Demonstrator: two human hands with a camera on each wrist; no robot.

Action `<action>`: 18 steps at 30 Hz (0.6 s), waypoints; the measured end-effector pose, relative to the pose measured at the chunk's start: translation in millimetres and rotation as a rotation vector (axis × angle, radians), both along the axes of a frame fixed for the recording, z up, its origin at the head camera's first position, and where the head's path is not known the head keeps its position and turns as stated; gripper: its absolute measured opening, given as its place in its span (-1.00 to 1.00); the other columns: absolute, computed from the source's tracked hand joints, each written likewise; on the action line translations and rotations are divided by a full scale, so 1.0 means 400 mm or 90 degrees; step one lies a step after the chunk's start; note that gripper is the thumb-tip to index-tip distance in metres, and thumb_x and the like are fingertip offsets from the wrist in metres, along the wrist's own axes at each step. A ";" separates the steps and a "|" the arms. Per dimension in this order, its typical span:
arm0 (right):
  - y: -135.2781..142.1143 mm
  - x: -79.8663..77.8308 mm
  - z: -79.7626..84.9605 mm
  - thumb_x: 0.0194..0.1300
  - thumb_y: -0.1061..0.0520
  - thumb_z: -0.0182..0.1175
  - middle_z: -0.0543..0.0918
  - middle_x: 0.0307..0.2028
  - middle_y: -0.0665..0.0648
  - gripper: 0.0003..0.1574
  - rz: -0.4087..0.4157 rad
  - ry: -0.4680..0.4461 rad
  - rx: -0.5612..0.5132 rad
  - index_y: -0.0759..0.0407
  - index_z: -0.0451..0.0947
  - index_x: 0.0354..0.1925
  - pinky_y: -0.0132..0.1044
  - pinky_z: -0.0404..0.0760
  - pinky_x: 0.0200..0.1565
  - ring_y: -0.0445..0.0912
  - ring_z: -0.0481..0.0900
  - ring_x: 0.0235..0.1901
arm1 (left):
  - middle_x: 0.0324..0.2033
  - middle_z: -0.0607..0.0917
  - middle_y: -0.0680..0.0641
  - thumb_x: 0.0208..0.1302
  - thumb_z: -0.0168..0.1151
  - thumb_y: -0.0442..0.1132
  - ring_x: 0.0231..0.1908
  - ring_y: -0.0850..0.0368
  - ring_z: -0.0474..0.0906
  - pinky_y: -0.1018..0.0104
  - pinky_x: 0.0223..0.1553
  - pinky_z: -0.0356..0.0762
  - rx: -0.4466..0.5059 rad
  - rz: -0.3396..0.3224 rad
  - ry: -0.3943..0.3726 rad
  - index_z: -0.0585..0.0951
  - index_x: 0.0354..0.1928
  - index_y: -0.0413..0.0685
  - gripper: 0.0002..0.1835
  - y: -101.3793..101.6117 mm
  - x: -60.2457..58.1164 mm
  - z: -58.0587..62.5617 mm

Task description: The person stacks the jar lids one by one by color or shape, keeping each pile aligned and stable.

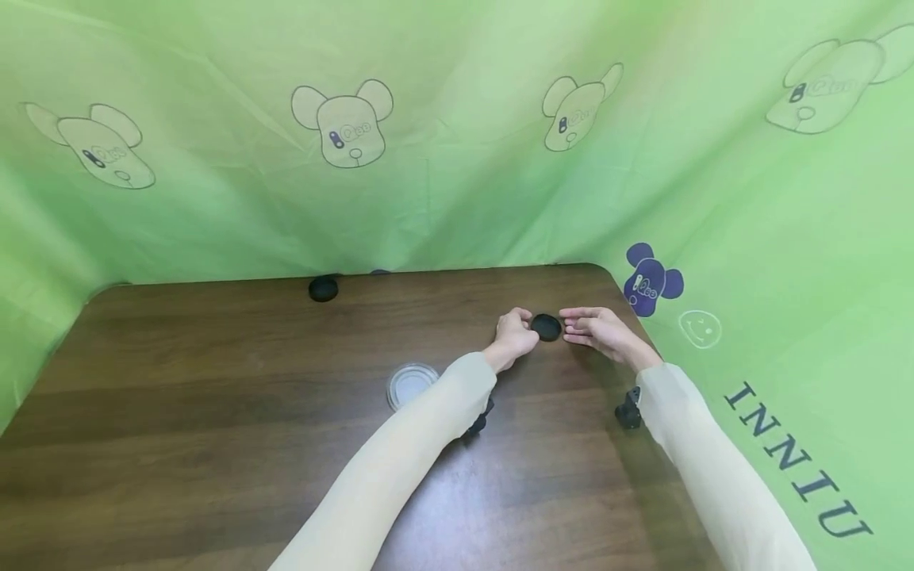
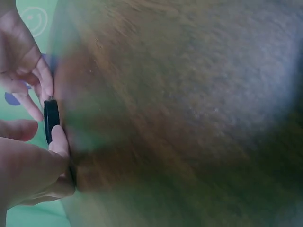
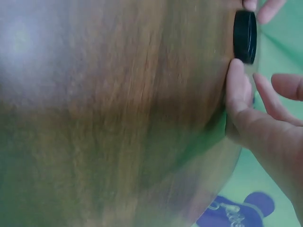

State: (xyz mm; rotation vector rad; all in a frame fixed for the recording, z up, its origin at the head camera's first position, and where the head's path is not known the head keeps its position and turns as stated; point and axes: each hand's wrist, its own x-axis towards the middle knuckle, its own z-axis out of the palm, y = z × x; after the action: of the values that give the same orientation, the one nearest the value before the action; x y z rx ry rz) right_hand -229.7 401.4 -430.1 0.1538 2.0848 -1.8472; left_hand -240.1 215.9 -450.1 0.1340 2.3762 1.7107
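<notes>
A small, thick black disc (image 1: 546, 327) lies flat near the right back corner of the brown wooden table (image 1: 236, 381). My left hand (image 1: 516, 335) holds its left edge with curled fingers; in the left wrist view, one fingertip overlaps the disc's dark side (image 2: 51, 118). From the right my right hand (image 1: 598, 329) reaches toward the opposite edge, its fingers nearly straight. A fingertip of that hand meets or almost meets the rim of the disc (image 3: 245, 38) in the right wrist view. Part of the disc's left end is hidden by my left hand.
Another black disc (image 1: 324, 289) sits at the back edge, left of centre. A clear round lid or dish (image 1: 410, 384) lies mid-table, partly covered by my left sleeve. Green printed curtain (image 1: 443, 198) hangs behind the table and along its right side. Black devices are on both wrists.
</notes>
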 end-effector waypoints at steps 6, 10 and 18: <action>0.003 -0.012 -0.002 0.38 0.48 -0.21 0.29 0.09 0.44 -0.40 0.022 -0.001 -0.004 0.68 -0.05 0.33 -0.24 0.50 0.11 -0.17 0.59 -0.13 | -0.22 0.57 -0.09 -0.09 0.36 -0.54 -0.13 0.10 0.41 0.43 -0.05 0.35 -0.005 0.008 0.005 0.59 -0.02 -0.20 -0.52 0.008 -0.004 -0.005; 0.006 -0.011 -0.005 0.37 0.49 -0.18 0.23 0.15 0.54 -0.40 0.032 0.015 0.007 0.69 -0.04 0.32 -0.28 0.52 0.08 -0.19 0.57 -0.12 | -0.20 0.54 -0.07 -0.14 0.43 -0.51 -0.05 0.04 0.39 0.39 0.02 0.33 -0.027 -0.011 0.021 0.59 0.01 -0.19 -0.46 0.020 -0.003 -0.003; 0.003 -0.013 -0.016 0.37 0.51 -0.17 0.18 0.22 0.63 -0.40 0.053 0.034 0.023 0.69 -0.02 0.32 -0.25 0.48 0.12 -0.19 0.56 -0.07 | -0.17 0.53 -0.08 -0.22 0.44 -0.56 -0.02 0.00 0.38 0.37 0.05 0.31 -0.060 -0.034 0.037 0.58 0.01 -0.20 -0.40 0.013 -0.012 -0.002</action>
State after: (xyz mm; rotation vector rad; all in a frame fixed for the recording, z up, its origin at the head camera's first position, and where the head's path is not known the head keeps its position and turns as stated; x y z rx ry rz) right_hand -234.7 402.5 -436.4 0.0259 2.1273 -1.7850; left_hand -244.7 221.2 -450.7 0.2323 2.4659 1.5886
